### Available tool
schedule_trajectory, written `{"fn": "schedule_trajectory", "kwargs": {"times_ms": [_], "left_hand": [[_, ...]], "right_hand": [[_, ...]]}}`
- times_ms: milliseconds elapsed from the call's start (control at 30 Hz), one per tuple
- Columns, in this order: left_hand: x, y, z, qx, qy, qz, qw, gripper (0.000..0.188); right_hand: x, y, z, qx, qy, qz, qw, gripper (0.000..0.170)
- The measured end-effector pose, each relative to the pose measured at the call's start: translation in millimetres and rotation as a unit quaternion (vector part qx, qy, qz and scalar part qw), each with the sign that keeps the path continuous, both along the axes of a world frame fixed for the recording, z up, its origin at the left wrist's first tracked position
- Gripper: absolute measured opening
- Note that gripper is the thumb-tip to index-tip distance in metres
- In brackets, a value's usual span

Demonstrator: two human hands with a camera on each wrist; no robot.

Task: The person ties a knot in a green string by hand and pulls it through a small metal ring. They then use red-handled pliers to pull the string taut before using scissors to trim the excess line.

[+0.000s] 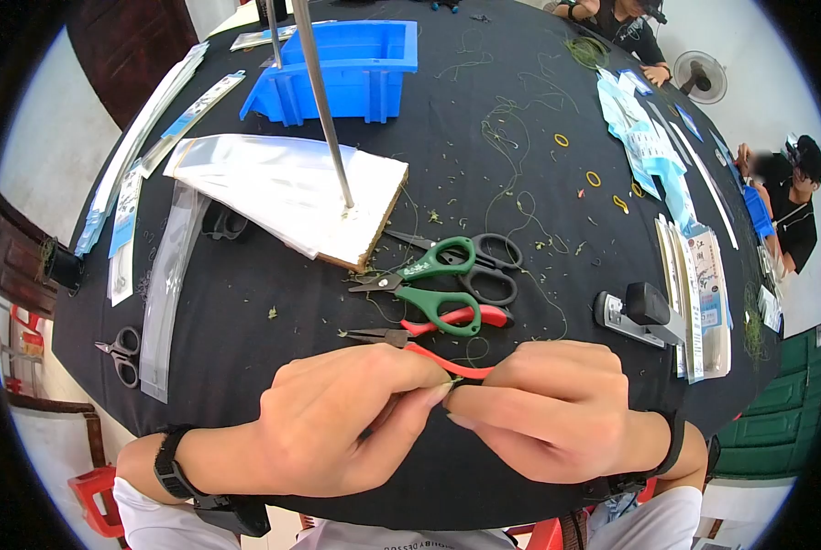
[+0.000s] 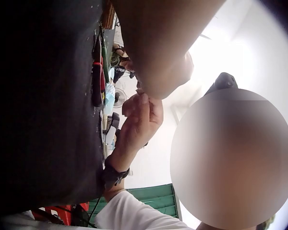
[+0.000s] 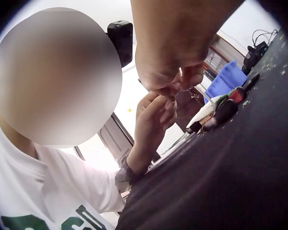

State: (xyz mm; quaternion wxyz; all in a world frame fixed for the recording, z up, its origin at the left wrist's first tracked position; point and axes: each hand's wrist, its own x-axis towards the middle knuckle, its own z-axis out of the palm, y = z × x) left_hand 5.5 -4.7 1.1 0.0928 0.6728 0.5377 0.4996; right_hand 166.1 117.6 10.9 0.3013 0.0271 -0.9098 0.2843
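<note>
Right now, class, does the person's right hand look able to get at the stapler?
Probably yes: the stapler lies just beyond the right hand with only black cloth between, though that hand seems to be pinching a small greenish piece.

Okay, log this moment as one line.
left hand: pinching tiny item | right hand: pinching at same spot | item: mostly hidden by fingertips | beyond hands: red-handled pliers, green-handled scissors

Pale wall (image 1: 36,119); dark door (image 1: 121,46); green panelling (image 1: 772,403); red stool (image 1: 94,502).

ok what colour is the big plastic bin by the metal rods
The plastic bin is bright blue, clearest in the head view.
</note>
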Motion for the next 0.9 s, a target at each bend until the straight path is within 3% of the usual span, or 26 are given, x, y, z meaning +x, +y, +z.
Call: {"fn": "schedule_trajectory", "kwargs": {"times_ms": [67, 167, 333, 633, 733, 900], "left_hand": [[-0.8, -0.4, 0.2, -0.009, 0.031, -0.012, 0.999, 0.019], [1.2, 3.2, -10.2, 0.070, 0.067, -0.006, 0.995, 0.024], [2.4, 2.4, -7.2, 0.079, 0.069, -0.027, 0.994, 0.022], [-0.3, 2.7, -2.9, 0.080, 0.074, -0.063, 0.992, 0.024], [-0.7, 1.6, -0.8, 0.073, 0.068, -0.067, 0.993, 0.026], [-0.6, 0.9, -0.6, 0.063, 0.040, -0.064, 0.995, 0.025]], "right_hand": [[1.2, -0.6, 1.9, 0.006, 0.000, -0.002, 1.000, 0.023], [3.6, -1.1, 9.1, 0.011, 0.014, -0.015, 1.000, 0.024], [4.6, 2.7, 10.7, 0.003, 0.053, -0.057, 0.997, 0.028], [3.4, 4.8, 12.9, -0.034, 0.019, -0.052, 0.998, 0.024], [2.4, 5.8, 11.6, -0.081, -0.013, -0.041, 0.996, 0.020], [2.1, 9.0, 3.6, -0.247, -0.078, 0.016, 0.966, 0.015]]}}
